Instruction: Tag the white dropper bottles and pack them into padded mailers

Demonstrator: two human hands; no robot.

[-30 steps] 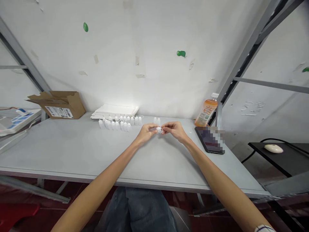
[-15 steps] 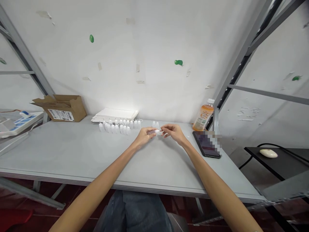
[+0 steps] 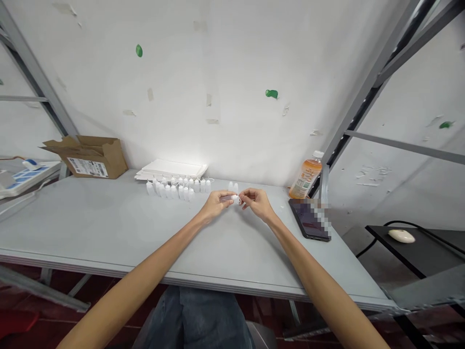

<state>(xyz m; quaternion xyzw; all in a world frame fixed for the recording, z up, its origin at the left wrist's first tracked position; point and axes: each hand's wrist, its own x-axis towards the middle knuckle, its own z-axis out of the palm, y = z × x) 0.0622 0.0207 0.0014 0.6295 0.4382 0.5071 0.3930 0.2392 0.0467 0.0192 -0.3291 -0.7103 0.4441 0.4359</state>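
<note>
My left hand [image 3: 216, 203] and my right hand [image 3: 256, 202] meet over the far middle of the grey table [image 3: 109, 228]. Both pinch one small white piece [image 3: 236, 198] between their fingertips; I cannot tell exactly what it is. Two small white bottles [image 3: 233, 186] stand just behind my hands. A row of several more small white bottles [image 3: 176, 188] stands to the left, in front of a flat stack of white sheets [image 3: 172, 169].
An open cardboard box [image 3: 89, 156] sits at the back left. An orange drink bottle [image 3: 305, 177] leans at the back right, with a dark tablet [image 3: 310, 219] lying in front of it. A white mouse [image 3: 400, 236] rests on a black side table.
My hands stay pinched together on the white piece and have hardly moved on the table. The view shifted slightly as my head moved.
</note>
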